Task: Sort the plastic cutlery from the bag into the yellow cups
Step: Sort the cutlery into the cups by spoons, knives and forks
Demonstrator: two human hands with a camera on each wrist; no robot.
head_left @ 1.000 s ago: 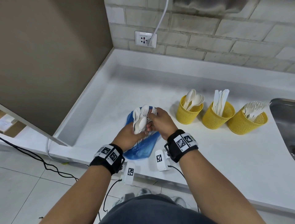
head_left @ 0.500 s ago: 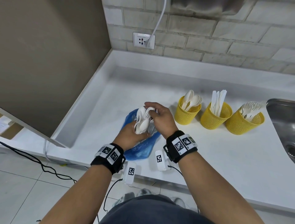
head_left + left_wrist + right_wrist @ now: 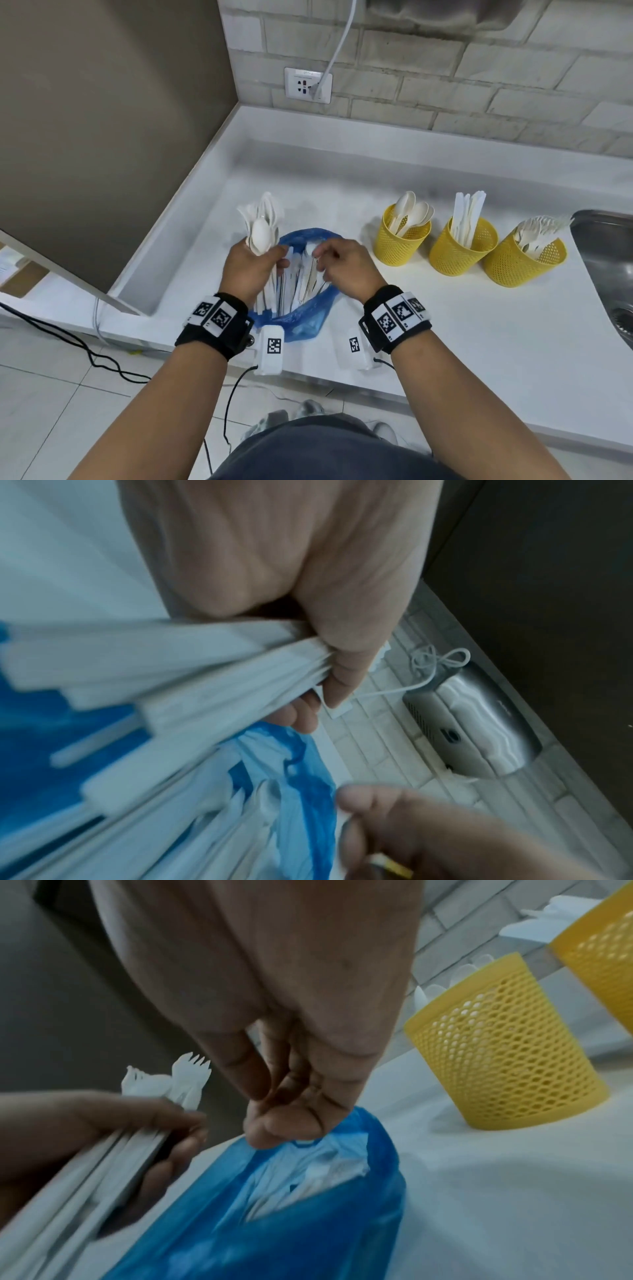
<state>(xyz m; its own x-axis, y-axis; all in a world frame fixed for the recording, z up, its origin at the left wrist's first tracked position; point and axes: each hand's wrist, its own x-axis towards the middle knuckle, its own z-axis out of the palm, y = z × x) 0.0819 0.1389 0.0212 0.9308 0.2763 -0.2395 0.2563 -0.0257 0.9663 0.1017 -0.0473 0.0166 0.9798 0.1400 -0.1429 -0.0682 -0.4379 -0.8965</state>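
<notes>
My left hand (image 3: 270, 260) grips a thick bundle of white plastic cutlery (image 3: 262, 224), spoon bowls and fork tines pointing up, handles still reaching down into the blue plastic bag (image 3: 308, 318). In the left wrist view the fingers (image 3: 342, 669) wrap the handles (image 3: 205, 669). My right hand (image 3: 317, 255) pinches the bag's rim (image 3: 363, 1123) between thumb and fingers (image 3: 274, 1123); more cutlery lies inside. Three yellow mesh cups stand to the right: spoons (image 3: 400, 245), knives (image 3: 460, 251), forks (image 3: 524, 262).
A steel sink (image 3: 609, 260) lies at the far right of the white counter (image 3: 445, 342). The brick wall carries a socket (image 3: 308, 84) with a cable. A brown panel (image 3: 102, 120) borders the counter on the left. Cables trail on the floor.
My left hand has raised the cutlery bundle up and to the left, partly out of the bag. My right hand has left the bundle and now pinches the bag's rim.
</notes>
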